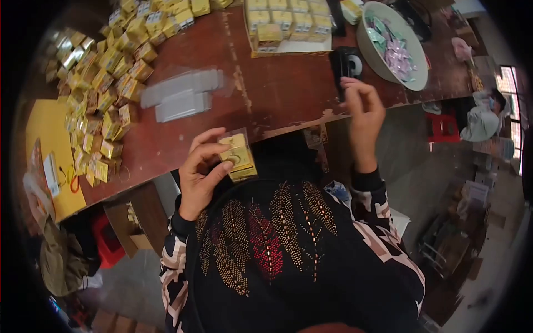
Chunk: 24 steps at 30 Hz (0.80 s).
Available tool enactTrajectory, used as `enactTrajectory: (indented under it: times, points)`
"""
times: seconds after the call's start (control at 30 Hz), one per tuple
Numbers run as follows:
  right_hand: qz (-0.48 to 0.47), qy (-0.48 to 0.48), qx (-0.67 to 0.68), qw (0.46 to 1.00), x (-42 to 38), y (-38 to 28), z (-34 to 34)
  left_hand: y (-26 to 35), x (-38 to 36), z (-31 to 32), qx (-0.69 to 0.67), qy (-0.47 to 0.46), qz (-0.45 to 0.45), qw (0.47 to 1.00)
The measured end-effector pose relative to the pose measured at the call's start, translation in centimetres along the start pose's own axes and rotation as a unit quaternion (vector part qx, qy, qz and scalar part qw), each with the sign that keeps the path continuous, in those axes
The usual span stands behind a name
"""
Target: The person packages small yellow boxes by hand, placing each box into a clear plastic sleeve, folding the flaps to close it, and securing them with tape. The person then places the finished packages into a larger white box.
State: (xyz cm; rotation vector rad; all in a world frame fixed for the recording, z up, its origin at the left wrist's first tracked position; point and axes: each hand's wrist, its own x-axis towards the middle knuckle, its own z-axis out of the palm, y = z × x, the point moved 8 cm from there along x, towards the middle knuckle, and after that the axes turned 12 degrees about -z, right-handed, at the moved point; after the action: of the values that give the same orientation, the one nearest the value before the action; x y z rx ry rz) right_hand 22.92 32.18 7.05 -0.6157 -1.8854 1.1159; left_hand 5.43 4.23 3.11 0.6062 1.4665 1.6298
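Observation:
My left hand (201, 172) is closed round a small yellow box (240, 158), held just past the table's front edge. Clear plastic shows at the top of this box, like a transparent case around it. My right hand (365, 114) is raised beside a black tape dispenser (340, 72) with a pale roll in it. Its thumb and fingers are drawn together in a pinch; whatever lies between the fingertips is too small to make out. Flat clear plastic cases (183, 94) lie overlapping on the red-brown table (277, 105).
A large heap of yellow boxes (111, 72) covers the table's left side. At the back stands a carton (294, 47) with rows of similar boxes. A pale basin (366, 50) holds pink and green packets. Another person (483, 119) sits far right near a red stool (442, 127).

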Motion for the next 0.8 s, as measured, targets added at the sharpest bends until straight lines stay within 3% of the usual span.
enactTrajectory:
  times: [0.03,0.07,0.17,0.23,0.27,0.33,0.57,0.67,0.73,0.8]
  points:
    - [0.061,0.069,-0.028,0.995,1.2,1.9,-4.0,0.6,0.5,0.0,0.018,0.009,0.005,1.0]
    - [0.06,0.081,-0.031,0.994,2.0,3.5,-6.5,0.8,1.0,0.2,0.021,-0.003,0.008,1.0]
    - [0.08,0.04,-0.134,0.987,2.6,8.8,-10.3,1.5,2.1,0.8,0.034,0.0,0.029,0.999]
    - [0.141,-0.053,-0.076,0.986,2.5,10.9,-9.1,1.7,2.5,1.9,0.039,-0.018,0.007,0.999]
    - [0.141,-0.052,-0.076,0.986,2.7,11.3,-9.3,1.6,2.7,2.3,0.04,-0.018,0.008,0.999]
    - [0.227,-0.068,-0.03,0.971,2.1,12.8,-8.7,1.3,2.8,3.0,0.033,-0.029,-0.001,0.999]
    - [0.195,0.022,0.075,0.978,0.7,13.4,-8.4,0.6,3.2,3.4,0.03,-0.037,-0.02,0.999]
    - [0.21,0.089,0.162,0.96,-0.8,13.7,-8.6,0.3,3.6,3.6,0.025,-0.042,-0.025,0.999]
    - [0.165,0.12,0.255,0.945,-1.1,12.5,-8.6,0.2,3.9,3.8,0.021,-0.047,-0.026,0.998]
    - [0.158,0.11,0.228,0.954,-2.1,12.6,-8.5,0.1,4.0,4.1,0.019,-0.051,-0.027,0.998]
